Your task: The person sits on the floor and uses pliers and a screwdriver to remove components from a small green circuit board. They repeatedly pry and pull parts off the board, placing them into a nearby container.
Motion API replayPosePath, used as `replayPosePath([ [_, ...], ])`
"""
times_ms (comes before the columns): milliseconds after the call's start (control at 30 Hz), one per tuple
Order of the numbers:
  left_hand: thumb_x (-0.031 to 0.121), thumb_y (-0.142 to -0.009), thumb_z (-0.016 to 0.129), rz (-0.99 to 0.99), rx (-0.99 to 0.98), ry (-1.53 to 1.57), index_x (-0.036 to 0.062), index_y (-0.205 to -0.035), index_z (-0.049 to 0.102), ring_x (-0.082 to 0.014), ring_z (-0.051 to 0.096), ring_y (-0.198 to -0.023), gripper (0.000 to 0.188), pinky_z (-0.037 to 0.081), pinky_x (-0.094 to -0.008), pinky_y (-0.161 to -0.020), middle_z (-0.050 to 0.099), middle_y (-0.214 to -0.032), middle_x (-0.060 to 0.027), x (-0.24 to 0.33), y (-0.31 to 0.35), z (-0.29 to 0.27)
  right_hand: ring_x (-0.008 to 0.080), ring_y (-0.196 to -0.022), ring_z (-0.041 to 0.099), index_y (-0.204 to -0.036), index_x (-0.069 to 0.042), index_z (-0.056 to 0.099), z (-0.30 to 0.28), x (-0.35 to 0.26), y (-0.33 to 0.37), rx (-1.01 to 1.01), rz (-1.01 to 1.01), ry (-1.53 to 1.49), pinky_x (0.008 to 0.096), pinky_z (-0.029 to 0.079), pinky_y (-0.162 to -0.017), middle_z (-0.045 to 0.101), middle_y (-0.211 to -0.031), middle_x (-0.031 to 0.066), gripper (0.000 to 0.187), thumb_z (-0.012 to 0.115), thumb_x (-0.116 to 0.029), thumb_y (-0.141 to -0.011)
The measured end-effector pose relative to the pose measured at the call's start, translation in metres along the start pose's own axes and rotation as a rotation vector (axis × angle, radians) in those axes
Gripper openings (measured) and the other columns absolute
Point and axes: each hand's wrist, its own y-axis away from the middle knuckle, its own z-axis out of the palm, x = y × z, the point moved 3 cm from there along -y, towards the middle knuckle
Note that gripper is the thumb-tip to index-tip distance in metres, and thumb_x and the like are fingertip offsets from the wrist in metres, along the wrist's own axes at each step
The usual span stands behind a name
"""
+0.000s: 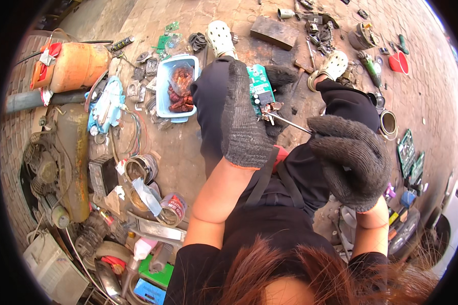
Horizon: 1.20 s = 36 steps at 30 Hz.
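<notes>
Between our two hands sits a green rectangular circuit board (258, 84) with black and silvery parts on its face. Our left hand (243, 122), in a dark grey knitted glove, clasps it along its sides; our right hand (348, 157), gloved alike, is curled around a slim, straight metal tool (291, 123). Its tip meets the jagged coppery and silvery part (270, 107) at the board's near end — whether it is wedged beneath, we cannot tell. This looks like prying work, so we do best to hold the left wrist firm, keep the left fingers out of the tip's line and lever in short, light nudges — one hard shove could skid toward the left palm. Left of our left hand, a pale blue plastic tub (161, 91) holds reddish-brown pieces (181, 99).
</notes>
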Motion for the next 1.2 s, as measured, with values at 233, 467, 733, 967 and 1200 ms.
replayPosePath([
  [233, 0.039, -0.099, 0.043, 0.011, -0.133, 0.004, 0.0082, -0.116, 0.055, -0.0227, 0.068, -0.087, 0.037, 0.060, -0.0354, -0.070, 0.066, -0.104, -0.0144, -0.001, 0.002, -0.006, 0.0296, -0.089, 0.068, -0.084, -0.005, 0.068, -0.010, -0.002, 0.003, 0.052, 0.017, 0.078, 0.0368, 0.052, -0.080, 0.070, -0.098, 0.0151, 0.019, 0.067, 0.005, -0.068],
  [467, 0.039, -0.100, 0.043, 0.002, -0.102, 0.077, 0.0072, -0.116, 0.055, -0.0207, 0.068, -0.084, 0.038, 0.060, -0.0334, -0.069, 0.067, -0.103, -0.0138, -0.005, 0.005, -0.011, 0.0298, -0.091, 0.068, -0.085, -0.005, 0.068, -0.012, -0.002, 0.005, 0.052, 0.014, 0.085, 0.0366, 0.052, -0.080, 0.070, -0.098, 0.0148, 0.021, 0.068, 0.006, -0.067],
  [733, 0.039, -0.099, 0.045, -0.020, -0.061, 0.112, 0.0075, -0.113, 0.057, -0.0178, 0.067, -0.082, 0.037, 0.058, -0.0305, -0.067, 0.067, -0.099, -0.0103, -0.004, 0.005, -0.010, 0.0298, -0.092, 0.068, -0.087, -0.005, 0.068, -0.012, -0.003, 0.003, 0.054, 0.020, 0.057, 0.0367, 0.052, -0.081, 0.070, -0.100, 0.0149, 0.025, 0.066, 0.007, -0.066],
  [967, 0.039, -0.099, 0.046, -0.041, -0.060, 0.129, 0.0077, -0.111, 0.058, -0.0153, 0.066, -0.080, 0.036, 0.057, -0.0280, -0.065, 0.067, -0.095, -0.0073, 0.002, 0.008, -0.006, 0.0300, -0.092, 0.067, -0.089, -0.005, 0.068, -0.004, 0.001, 0.001, -0.012, -0.013, 0.028, 0.0375, 0.052, -0.081, 0.069, -0.101, 0.0148, 0.025, 0.067, 0.005, -0.066],
  [1200, 0.038, -0.099, 0.048, -0.037, -0.031, 0.124, 0.0077, -0.110, 0.059, -0.0132, 0.065, -0.079, 0.034, 0.056, -0.0261, -0.064, 0.066, -0.093, -0.0049, 0.002, 0.003, 0.004, 0.0263, -0.085, 0.068, -0.093, -0.009, 0.068, -0.002, 0.005, 0.000, -0.049, -0.094, 0.136, 0.0343, 0.053, -0.075, 0.069, -0.105, 0.0099, 0.025, 0.073, -0.005, -0.068],
])
